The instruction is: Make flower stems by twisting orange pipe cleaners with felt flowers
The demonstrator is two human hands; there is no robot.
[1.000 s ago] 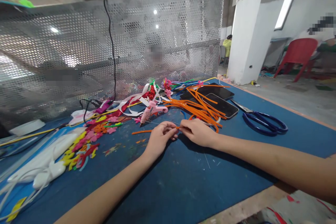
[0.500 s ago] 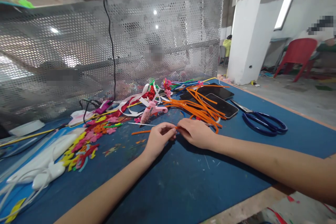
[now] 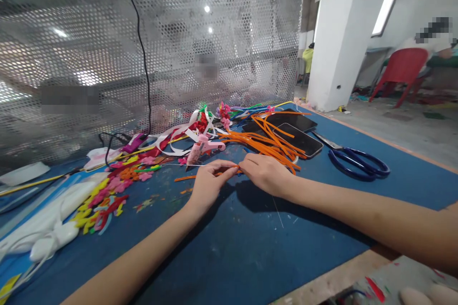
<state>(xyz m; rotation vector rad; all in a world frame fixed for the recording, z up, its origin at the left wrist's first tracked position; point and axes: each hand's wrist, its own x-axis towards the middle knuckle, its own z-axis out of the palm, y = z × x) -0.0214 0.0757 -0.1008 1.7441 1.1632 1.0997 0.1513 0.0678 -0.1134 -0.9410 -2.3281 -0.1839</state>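
Toward the left of the tabletop [image 3: 232,252], small coloured pieces [image 3: 118,183] lay in a loose heap; nearer to the far edge was a pink glue gun [image 3: 204,145]. The left hand [image 3: 207,182], between far and near edges, had thumb and forefinger pinched, and a thin pale wire [image 3: 179,165] ran leftward from there. A small orange piece [image 3: 238,167], mostly hidden, was between both hands' fingertips. The right hand [image 3: 266,174] had its grip closed on the piece's other side. Beyond it, orange strips [image 3: 272,145] overlapped a phone [image 3: 300,142], and scissors [image 3: 361,162] rested toward the right edge. In my judgement, it was best to pinch lightly, close to the wire, to keep the wire straight, and to move only the fingertips.
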